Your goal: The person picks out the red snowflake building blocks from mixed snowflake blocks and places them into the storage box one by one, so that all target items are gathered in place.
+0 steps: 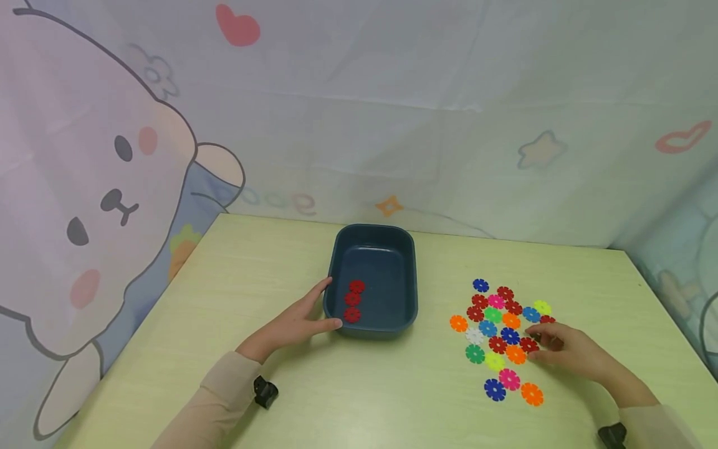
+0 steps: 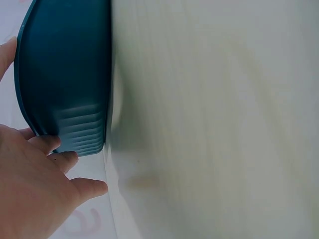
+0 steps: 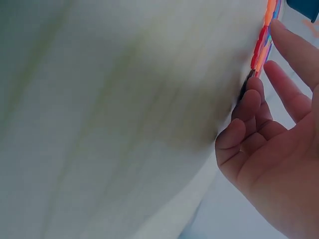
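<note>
My left hand rests at the near left corner of a dark blue plastic bin. Its thumb lies along the front rim and its fingers touch the left side, fairly straight; the left wrist view shows the fingertips at the ribbed wall. Three red notched discs lie in the bin's left part. My right hand is low at the right edge of a spread of colourful notched plastic discs, thumb and forefinger apart beside a dark red disc. In the right wrist view its other fingers are loosely bent, near something dark.
The discs lie flat on a pale yellow-green table, with an orange one nearest me. Behind the table hangs a printed cloth with a cartoon bear. A dark cable runs down at the far right.
</note>
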`<state>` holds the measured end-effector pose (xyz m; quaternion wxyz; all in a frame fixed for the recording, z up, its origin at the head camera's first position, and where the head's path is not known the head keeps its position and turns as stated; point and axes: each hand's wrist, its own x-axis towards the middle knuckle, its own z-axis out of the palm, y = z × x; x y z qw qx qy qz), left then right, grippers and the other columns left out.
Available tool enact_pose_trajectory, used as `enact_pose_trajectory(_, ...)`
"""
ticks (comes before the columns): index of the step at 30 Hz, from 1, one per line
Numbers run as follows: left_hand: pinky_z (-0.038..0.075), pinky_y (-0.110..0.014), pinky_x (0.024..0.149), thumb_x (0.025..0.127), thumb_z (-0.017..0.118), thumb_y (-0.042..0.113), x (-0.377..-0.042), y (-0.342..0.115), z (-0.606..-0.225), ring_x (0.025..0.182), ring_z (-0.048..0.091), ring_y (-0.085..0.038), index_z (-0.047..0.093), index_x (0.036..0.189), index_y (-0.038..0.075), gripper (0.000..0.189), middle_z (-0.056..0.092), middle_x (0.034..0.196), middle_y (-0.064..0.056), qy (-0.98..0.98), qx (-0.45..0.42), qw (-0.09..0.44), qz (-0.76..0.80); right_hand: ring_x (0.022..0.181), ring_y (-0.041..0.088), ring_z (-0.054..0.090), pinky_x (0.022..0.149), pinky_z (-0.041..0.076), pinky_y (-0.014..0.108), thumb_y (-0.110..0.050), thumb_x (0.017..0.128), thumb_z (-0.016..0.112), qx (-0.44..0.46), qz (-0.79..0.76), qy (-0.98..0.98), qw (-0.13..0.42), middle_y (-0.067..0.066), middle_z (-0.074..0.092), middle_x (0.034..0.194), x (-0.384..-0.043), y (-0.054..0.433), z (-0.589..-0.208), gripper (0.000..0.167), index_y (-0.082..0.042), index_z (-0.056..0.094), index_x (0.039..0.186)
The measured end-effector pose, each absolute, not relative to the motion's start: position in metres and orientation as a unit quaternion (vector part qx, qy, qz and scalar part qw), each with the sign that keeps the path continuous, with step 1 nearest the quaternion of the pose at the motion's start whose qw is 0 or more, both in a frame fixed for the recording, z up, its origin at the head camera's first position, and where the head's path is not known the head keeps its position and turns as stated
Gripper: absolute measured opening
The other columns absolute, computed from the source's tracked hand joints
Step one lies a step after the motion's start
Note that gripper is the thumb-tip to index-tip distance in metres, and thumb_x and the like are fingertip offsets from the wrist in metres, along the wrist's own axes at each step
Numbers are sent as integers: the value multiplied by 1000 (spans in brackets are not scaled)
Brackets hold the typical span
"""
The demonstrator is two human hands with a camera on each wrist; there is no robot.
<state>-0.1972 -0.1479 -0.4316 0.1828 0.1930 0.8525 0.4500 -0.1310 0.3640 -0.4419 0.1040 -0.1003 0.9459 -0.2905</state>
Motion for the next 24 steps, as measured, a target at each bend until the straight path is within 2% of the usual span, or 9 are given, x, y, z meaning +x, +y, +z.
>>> enact_pose_trajectory(7, 16, -58, 114, 91, 67, 37, -197, -149, -432, 148, 9, -28, 7, 157, 24, 90, 8, 162, -2, 849, 193, 184, 455, 77, 11, 42, 60, 37, 23, -27, 85, 75, -98, -285, 946, 116, 1, 48, 84, -134, 366, -446, 42, -3, 65, 117)
enact_pose_trajectory(18, 16, -58, 114, 91, 67, 38, -197, -149, -431, 148, 8, -28, 7, 157, 24, 90, 8, 162, -2, 850, 190, 184, 456, 76, 12, 41, 59, 35, 23, -26, 84, 75, -88, -278, 948, 126, 1, 47, 82, -134, 362, -442, 33, -5, 65, 108)
enact_pose_trajectory(24, 16, -58, 114, 91, 67, 38, -197, -148, -431, 148, 8, -29, 6, 157, 23, 91, 7, 162, -3, 851, 190, 186, 453, 77, 14, 41, 60, 35, 23, -27, 85, 75, -79, -281, 947, 136, 2, 46, 82, -135, 363, -443, 34, -4, 64, 106)
